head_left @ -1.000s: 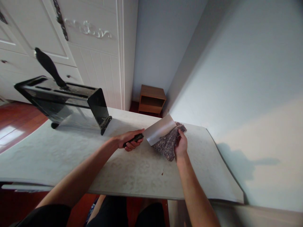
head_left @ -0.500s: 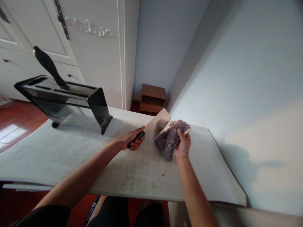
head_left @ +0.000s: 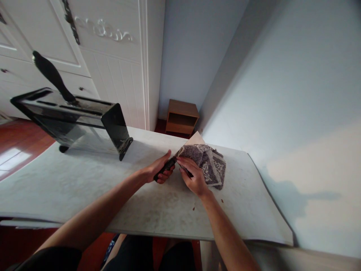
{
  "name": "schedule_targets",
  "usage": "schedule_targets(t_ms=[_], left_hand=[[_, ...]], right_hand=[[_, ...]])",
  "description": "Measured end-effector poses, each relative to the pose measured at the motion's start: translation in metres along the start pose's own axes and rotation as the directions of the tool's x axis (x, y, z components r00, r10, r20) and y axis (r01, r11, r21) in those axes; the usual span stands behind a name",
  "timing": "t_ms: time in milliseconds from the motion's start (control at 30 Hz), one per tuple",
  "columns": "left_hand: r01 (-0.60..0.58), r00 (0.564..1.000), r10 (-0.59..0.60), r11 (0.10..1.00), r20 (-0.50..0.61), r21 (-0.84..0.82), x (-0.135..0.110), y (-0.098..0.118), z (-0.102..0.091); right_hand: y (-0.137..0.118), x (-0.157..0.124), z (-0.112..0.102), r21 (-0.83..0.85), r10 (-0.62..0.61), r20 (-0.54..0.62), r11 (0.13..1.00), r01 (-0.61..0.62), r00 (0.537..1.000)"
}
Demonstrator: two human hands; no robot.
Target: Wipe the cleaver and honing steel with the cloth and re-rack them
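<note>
Black-handled knife (head_left: 169, 165): held over the right half of the table (head_left: 90, 184), its blade (head_left: 196, 138) angled toward the far edge and mostly hidden by cloth, one pale corner exposed.
Purple-grey cloth (head_left: 213, 165): patterned with pale leaves, it covers much of the blade and spreads toward the table's right end; whether its loose folds touch the tabletop cannot be told.
Left hand (head_left: 160, 171): grip clamped around the knife's handle, thumb raised toward the blade.
Right hand (head_left: 195, 180): grip clamped on the cloth's left end, fingertips just beside the handle.
Knife block (head_left: 114, 124): black-framed with see-through sides, standing by the far edge on the table's left half; a second black handle (head_left: 53, 77) slants up from its top.
Brown specks (head_left: 193, 208): two, between the cloth and the near edge.
Beyond the far edge: a white cabinet (head_left: 118, 67) behind the block and a small wooden nightstand (head_left: 182, 108).
</note>
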State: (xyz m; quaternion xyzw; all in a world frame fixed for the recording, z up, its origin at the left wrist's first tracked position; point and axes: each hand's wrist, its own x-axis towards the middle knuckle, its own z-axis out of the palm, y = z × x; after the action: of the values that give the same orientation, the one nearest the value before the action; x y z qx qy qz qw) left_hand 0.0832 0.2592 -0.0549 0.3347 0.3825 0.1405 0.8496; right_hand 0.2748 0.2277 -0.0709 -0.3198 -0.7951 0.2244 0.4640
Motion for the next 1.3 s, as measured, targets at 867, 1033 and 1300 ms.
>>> schedule_targets(t_ms=[867, 1033, 1300], left_hand=[[0.145, 0.977, -0.170, 0.973, 0.130, 0.178, -0.009, 0.004, -0.013], [0.172, 0.961, -0.211, 0.962, 0.177, 0.214, -0.010, 0.005, -0.016], [0.177, 0.954, -0.229, 0.952, 0.196, 0.250, -0.008, 0.005, -0.020]], right_hand=[[0.041, -0.004, -0.028, -0.365, 0.075, -0.300, 0.912, -0.187, 0.951], [0.044, -0.006, -0.042, -0.364, 0.236, -0.499, 0.816, -0.449, 0.834], [0.040, -0.003, -0.053, -0.147, 0.405, -0.514, 0.827, -0.542, 0.757]])
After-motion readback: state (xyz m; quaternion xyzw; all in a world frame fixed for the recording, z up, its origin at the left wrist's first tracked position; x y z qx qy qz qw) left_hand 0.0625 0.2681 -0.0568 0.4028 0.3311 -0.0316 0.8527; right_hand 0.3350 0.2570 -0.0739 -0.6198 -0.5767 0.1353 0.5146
